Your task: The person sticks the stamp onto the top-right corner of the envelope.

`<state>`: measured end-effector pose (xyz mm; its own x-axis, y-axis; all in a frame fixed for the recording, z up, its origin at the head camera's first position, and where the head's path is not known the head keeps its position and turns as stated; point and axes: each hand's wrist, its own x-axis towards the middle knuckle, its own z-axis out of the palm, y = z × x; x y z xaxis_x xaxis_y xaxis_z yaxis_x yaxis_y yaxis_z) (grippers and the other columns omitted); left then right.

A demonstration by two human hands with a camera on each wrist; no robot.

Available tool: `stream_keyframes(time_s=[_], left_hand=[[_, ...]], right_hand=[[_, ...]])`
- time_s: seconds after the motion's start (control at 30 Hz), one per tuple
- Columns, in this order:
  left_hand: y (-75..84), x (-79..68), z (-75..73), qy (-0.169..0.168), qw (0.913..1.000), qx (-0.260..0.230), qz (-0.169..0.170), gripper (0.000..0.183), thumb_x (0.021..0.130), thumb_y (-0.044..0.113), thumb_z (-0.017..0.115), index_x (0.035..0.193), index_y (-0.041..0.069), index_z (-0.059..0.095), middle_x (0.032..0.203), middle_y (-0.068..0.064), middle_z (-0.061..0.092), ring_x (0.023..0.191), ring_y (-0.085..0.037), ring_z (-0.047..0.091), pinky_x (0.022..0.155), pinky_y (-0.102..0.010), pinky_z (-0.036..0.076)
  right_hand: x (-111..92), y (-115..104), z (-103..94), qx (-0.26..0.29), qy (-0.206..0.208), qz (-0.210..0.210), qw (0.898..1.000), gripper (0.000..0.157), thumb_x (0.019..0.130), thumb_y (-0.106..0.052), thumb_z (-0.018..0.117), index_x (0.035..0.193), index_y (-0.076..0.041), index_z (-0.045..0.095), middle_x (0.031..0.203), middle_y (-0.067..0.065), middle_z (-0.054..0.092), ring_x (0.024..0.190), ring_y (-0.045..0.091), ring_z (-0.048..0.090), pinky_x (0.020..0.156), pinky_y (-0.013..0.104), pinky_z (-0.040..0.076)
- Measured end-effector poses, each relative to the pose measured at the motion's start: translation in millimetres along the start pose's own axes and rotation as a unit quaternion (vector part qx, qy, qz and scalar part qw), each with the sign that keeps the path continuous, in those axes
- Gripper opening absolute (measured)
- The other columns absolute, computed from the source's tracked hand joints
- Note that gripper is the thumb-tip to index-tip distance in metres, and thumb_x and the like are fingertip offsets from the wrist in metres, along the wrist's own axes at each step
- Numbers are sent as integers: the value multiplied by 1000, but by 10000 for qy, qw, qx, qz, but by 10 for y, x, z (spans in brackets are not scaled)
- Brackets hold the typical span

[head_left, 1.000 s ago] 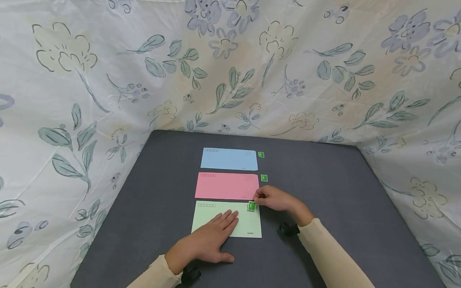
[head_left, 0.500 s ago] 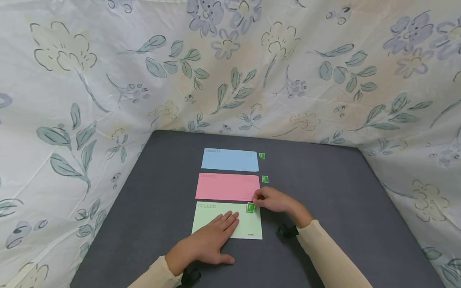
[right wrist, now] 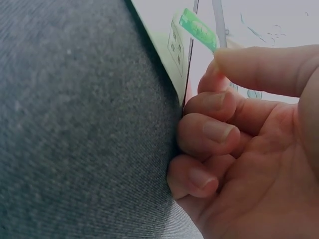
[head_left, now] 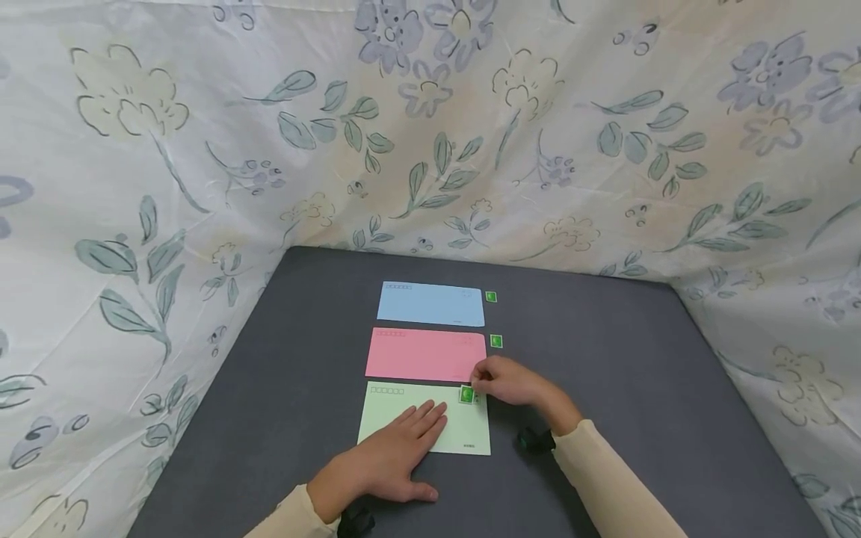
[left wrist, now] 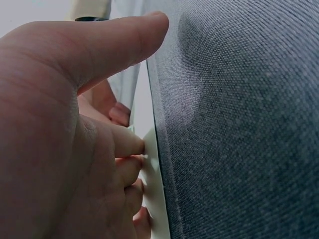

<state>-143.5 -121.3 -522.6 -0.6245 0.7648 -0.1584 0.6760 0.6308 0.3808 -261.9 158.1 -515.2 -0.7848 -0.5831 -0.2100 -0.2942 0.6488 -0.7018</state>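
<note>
A pale green envelope [head_left: 464, 433] lies nearest on the dark grey table. On its lower left part rests my left hand [head_left: 397, 459], fingers straight, thumb spread out onto the cloth. Between thumb and index finger my right hand [head_left: 514, 379] pinches a small green stamp [head_left: 467, 394] by its edge, over the envelope's upper right corner. The right wrist view shows the stamp [right wrist: 198, 28] tilted and raised off the paper, near a printed box. The other fingers of that hand are curled, close to the table surface.
Beyond the green envelope lie a pink envelope [head_left: 424, 353] and a blue envelope [head_left: 430, 304]. To the right of each is a green stamp: one stamp [head_left: 496, 341] by the pink, another stamp [head_left: 491, 297] by the blue. A floral curtain [head_left: 430, 134] surrounds the table.
My right hand has shifted the pinched stamp slightly left over the green envelope's corner. My left hand stays in place on the envelope. The head view has tilted slightly.
</note>
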Motion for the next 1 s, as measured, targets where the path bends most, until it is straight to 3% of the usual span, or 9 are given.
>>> stream_keyframes(time_s=[0.63, 1.0], left_hand=[[-2, -10, 19, 155, 9996, 198, 94, 104, 97, 64, 71, 171, 4, 30, 181, -8, 16, 166, -27, 15, 131, -42, 20], [59, -12, -25, 83, 9994, 332, -69, 101, 95, 65, 73, 169, 6, 37, 179, -6, 22, 165, -25, 20, 130, -39, 24]], right_hand=[[-15, -83, 60, -338, 222, 189, 9990, 14, 104, -8, 69, 91, -12, 74, 75, -1, 61, 68, 16, 55, 59, 29, 43], [-23, -111, 177, -623, 514, 233, 9965, 13, 103, -8, 69, 91, -12, 73, 72, -2, 58, 65, 15, 55, 56, 29, 42]])
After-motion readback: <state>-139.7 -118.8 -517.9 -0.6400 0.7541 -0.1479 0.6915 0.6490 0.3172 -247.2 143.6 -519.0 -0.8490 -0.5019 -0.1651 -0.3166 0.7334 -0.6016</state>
